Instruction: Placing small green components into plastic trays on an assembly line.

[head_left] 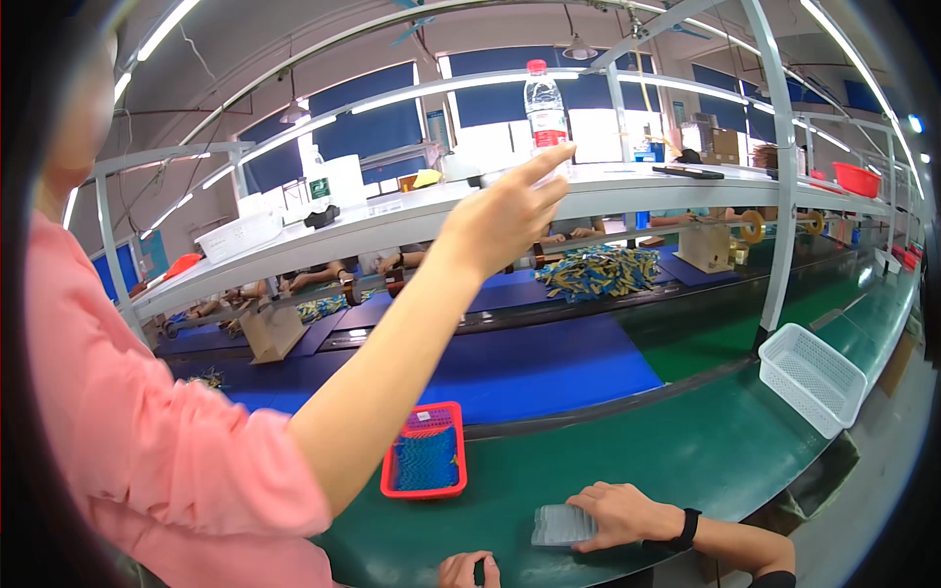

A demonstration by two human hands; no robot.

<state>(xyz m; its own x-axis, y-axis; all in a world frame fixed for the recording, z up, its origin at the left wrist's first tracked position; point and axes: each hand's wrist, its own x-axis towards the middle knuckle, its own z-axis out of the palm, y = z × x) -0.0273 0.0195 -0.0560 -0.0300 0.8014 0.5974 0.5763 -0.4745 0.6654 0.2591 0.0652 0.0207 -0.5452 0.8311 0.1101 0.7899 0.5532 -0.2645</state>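
Observation:
My right hand (pixel 619 514), with a black band at the wrist, rests at the near edge of a green work surface (pixel 549 456). Its fingers close over the right side of a small stack of clear plastic bags (pixel 559 525). At the bottom edge of the view, my left hand (pixel 469 570) is only partly visible; its fingers are loosely curled, with a gap to the thumb and nothing visible held. Ahead of it stands a red plastic basket (pixel 461 470) holding small blue items (pixel 425 461).
A co-worker's arm (pixel 392 382) in a pink sleeve crosses from the left, its hand at a clear bottle (pixel 544 108) on the raised shelf (pixel 627 196). A white basket (pixel 814 380) stands at right. Beyond a blue mat (pixel 549 363) lies a pile of blue-yellow pieces (pixel 600 271).

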